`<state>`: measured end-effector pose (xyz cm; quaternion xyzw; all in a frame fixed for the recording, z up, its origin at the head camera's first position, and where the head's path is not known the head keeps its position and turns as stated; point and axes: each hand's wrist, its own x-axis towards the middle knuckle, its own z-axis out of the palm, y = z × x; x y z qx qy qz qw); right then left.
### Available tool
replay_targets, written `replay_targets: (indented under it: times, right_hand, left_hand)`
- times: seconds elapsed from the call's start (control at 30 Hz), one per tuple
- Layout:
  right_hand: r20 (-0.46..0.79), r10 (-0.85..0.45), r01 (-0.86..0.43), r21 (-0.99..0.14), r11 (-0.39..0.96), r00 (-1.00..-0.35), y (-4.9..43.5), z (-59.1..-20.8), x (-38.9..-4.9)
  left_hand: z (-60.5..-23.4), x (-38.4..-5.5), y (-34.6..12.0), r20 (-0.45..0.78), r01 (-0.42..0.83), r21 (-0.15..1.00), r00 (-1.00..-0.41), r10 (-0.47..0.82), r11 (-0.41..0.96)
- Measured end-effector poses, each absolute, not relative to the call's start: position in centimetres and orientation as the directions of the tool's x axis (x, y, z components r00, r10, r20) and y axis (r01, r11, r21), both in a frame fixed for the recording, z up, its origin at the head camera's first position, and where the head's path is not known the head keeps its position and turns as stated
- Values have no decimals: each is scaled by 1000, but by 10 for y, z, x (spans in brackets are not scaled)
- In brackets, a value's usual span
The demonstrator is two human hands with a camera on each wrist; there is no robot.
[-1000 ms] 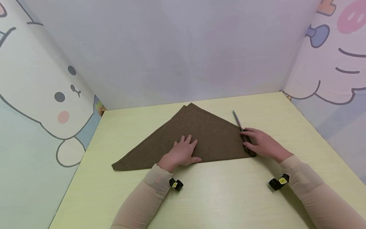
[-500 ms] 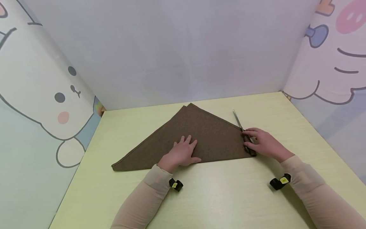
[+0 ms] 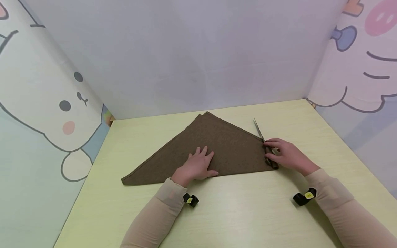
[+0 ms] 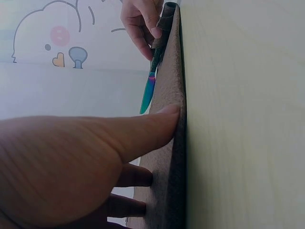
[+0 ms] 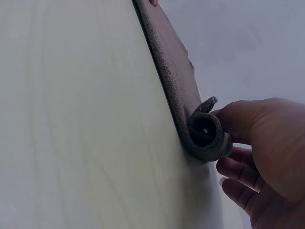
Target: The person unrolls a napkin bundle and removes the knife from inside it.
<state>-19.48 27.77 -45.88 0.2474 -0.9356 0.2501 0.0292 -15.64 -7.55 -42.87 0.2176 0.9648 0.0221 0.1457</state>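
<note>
A brown cloth (image 3: 229, 151), folded to a broad triangle, lies on the table. My left hand (image 3: 195, 167) rests on its middle with spread fingers, thumb near the front fold. At the right corner my right hand (image 3: 288, 155) pinches the cloth's end, curled into a small roll (image 5: 224, 145). A table knife (image 4: 148, 90) with a shiny teal and purple blade lies at that end. Its blade (image 3: 258, 127) sticks out past the cloth's back edge, while the roll largely hides its handle. In the right wrist view the thumb presses the roll, with the other fingers behind it.
The pale wooden table (image 3: 235, 213) extends in front of and around the cloth. A white curtain (image 3: 198, 58) stands along the back edge, and cartoon-printed panels (image 3: 40, 89) flank both sides. Each wrist carries a small black camera (image 3: 190, 199).
My right hand has shifted slightly right with the knife and the cloth's end. More cloth now covers the dark handle. My left hand has stayed in place.
</note>
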Motion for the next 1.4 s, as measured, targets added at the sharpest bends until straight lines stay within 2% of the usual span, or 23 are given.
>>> replay_targets:
  times: [0.9, 1.17, 1.4]
  right_hand:
    - [134, -403, -412, -507, 757, -905, 285, -455, -196]
    - [86, -392, -379, -503, 777, -916, 289, -454, -197]
    - [123, -392, -400, -486, 777, -912, 291, -449, -192]
  left_hand:
    - [-433, -159, -76, -258, 414, 109, -866, 428, 904]
    - [-431, -159, -75, -270, 407, 113, -865, 422, 906]
    - [-431, -159, -76, -270, 407, 109, -866, 421, 907]
